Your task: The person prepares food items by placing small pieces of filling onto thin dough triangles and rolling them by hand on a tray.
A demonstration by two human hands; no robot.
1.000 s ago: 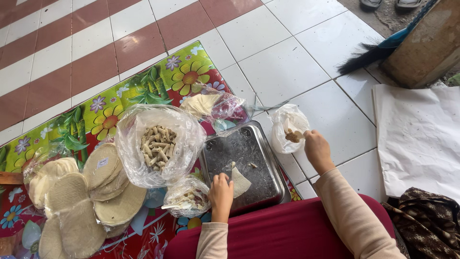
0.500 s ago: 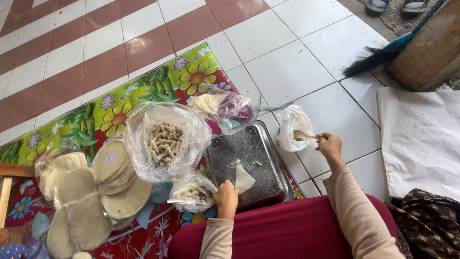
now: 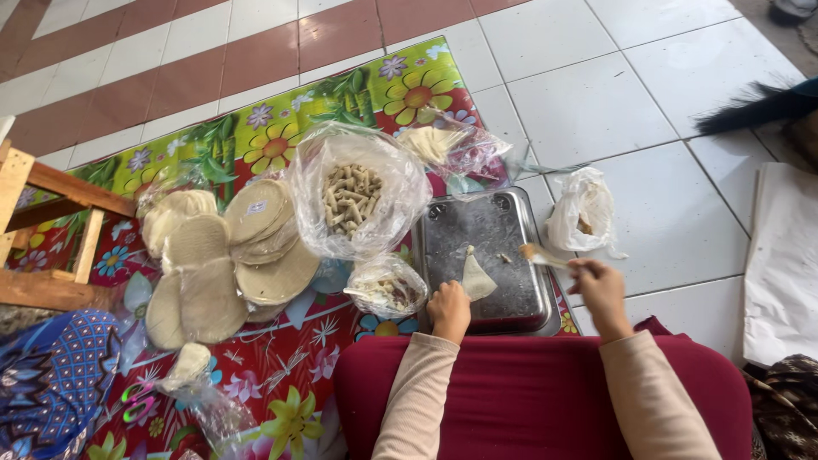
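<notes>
Our left hand (image 3: 449,308) presses its fingers onto one folded wrapper (image 3: 477,278) lying in the single metal tray (image 3: 443,234). Our right hand (image 3: 601,285), at 3 o'clock from it, is closed around a small spoon (image 3: 538,254) held over the tray's edge. At 1 o'clock lies one white plastic bag (image 3: 581,209). At 10 o'clock, a clear bag of rolled pieces (image 3: 354,196) and a stack of round flat wrappers (image 3: 213,255) rest on the floral mat (image 3: 281,366).

I count one metal tray (image 3: 490,226) just ahead of my left hand (image 3: 449,310), with one folded wrapper (image 3: 476,277) on it beside that hand. My right hand (image 3: 601,288) holds one spoon (image 3: 540,255). Four plastic bags sit around: one (image 3: 582,210) beyond my right hand, three (image 3: 358,196) (image 3: 388,285) (image 3: 452,145) past my left.
</notes>
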